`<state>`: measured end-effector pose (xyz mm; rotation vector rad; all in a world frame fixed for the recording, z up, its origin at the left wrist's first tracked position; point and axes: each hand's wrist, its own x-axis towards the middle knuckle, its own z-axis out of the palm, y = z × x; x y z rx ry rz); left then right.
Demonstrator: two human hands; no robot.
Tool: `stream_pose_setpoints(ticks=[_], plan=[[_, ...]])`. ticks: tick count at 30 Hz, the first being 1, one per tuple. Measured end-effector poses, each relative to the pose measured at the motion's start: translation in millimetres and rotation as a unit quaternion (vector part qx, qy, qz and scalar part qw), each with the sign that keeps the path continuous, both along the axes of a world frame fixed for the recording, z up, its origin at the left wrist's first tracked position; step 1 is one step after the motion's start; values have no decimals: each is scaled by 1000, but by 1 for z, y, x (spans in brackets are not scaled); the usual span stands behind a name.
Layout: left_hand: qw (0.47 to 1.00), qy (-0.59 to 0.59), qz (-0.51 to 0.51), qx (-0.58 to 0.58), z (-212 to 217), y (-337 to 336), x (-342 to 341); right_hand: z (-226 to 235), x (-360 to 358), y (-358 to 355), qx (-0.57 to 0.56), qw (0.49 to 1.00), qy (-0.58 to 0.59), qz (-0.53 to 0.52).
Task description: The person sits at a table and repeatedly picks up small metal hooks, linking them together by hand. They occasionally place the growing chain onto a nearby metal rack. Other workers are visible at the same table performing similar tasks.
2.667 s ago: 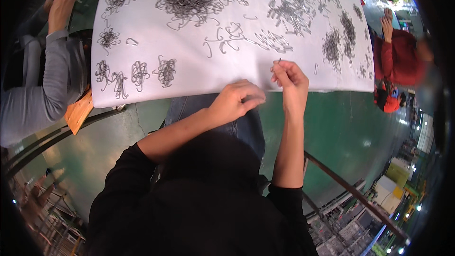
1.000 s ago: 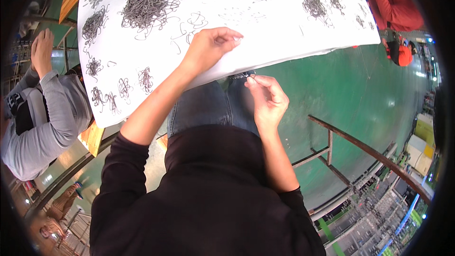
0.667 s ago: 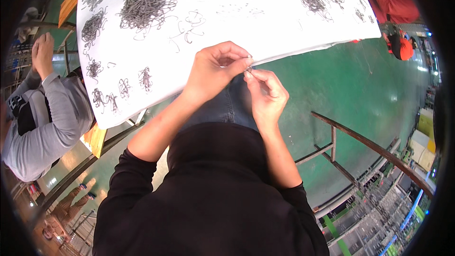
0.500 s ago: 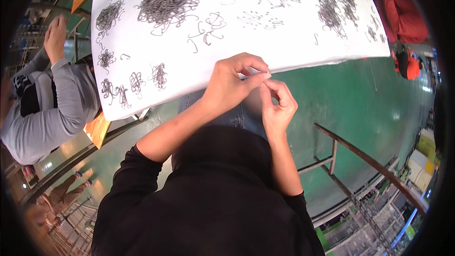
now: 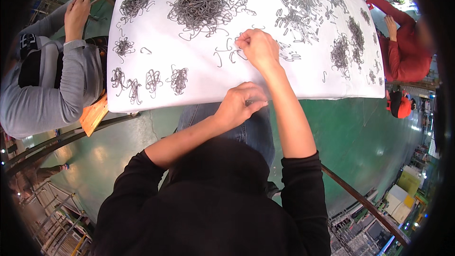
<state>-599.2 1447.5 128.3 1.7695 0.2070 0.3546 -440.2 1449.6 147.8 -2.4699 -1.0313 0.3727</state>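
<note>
A white sheet (image 5: 199, 90) covers the table and carries heaps of grey wire hooks. My left hand (image 5: 239, 105) rests at the sheet's near edge, its fingertips pinched on a small bunch of wire hooks (image 5: 250, 102). My right hand (image 5: 256, 47) is stretched further onto the sheet, fingers closed on a loose wire hook (image 5: 231, 53) among a few scattered ones. A large tangled hook pile (image 5: 201, 7) lies just beyond it. Small sorted hook clusters (image 5: 152, 80) sit in a row to the left, near the edge.
A person in grey sleeves (image 5: 57, 80) works at the left side, with an orange wooden board (image 5: 94, 114) beside them. A person in red (image 5: 403, 52) sits at the right. More hook piles (image 5: 341, 50) lie on the right. Green floor and metal rails (image 5: 365, 204) are below.
My hands were together at the sheet's edge, working on hooks. The right hand has since reached forward to the loose hooks, while the left stays at the edge.
</note>
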Motion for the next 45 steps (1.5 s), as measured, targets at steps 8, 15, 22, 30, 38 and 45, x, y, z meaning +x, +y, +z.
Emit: stream_pose_setpoints(ticks=[8,15,22,30,38,45], plan=[[1000,-16,5,-15,-3,0,-3,-17,18,-10,74,981,178,-9],[1000,5,2,6,0,-2,-1,13,-37,-124,373,784,446,-215],[1000,16,2,3,6,-10,6,25,-99,-154,478,719,410,-292],[1000,1,10,6,11,-18,12,11,-101,-149,527,714,339,-313],[989,-117,1,93,-2,6,28,-2,-111,-148,594,727,223,-263],[933,7,44,358,-21,44,105,-8,-115,-149,574,745,215,-263]])
